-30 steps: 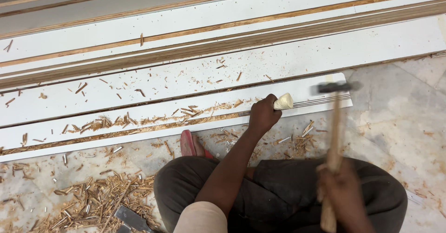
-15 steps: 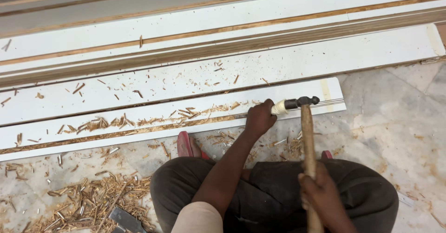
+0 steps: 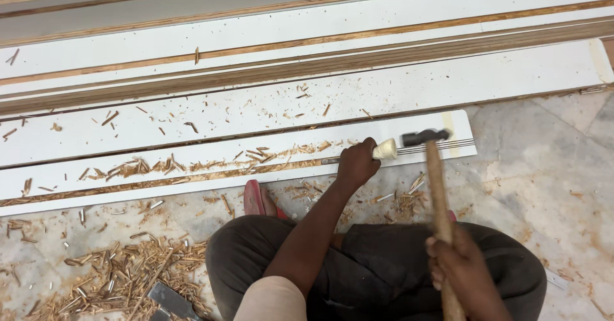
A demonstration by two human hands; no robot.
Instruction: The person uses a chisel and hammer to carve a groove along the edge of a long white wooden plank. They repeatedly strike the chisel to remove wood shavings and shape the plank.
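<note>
Two hands work at centre frame: the left hand [image 3: 355, 165] is clenched around a pale-handled chisel [image 3: 384, 149] set on a white board [image 3: 211, 167]. Lower right, the right hand [image 3: 462, 271] clutches a hammer [image 3: 437, 193], its head just beside the chisel's butt.

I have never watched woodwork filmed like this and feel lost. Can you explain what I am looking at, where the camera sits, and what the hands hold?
The camera is worn on a person's head and looks down, so you see their own arms and dark trousers from above. They are crouched on a pale stone floor. The left hand grips a chisel with a pale handle, laid along a long white board that has a groove cut in it. The right hand holds a wooden-handled hammer, its metal head at the chisel's end. More white boards with wood-coloured edges lie side by side behind. Wood chips litter the board and floor, and another flat metal blade lies among them. A red sandal peeks out.
</note>
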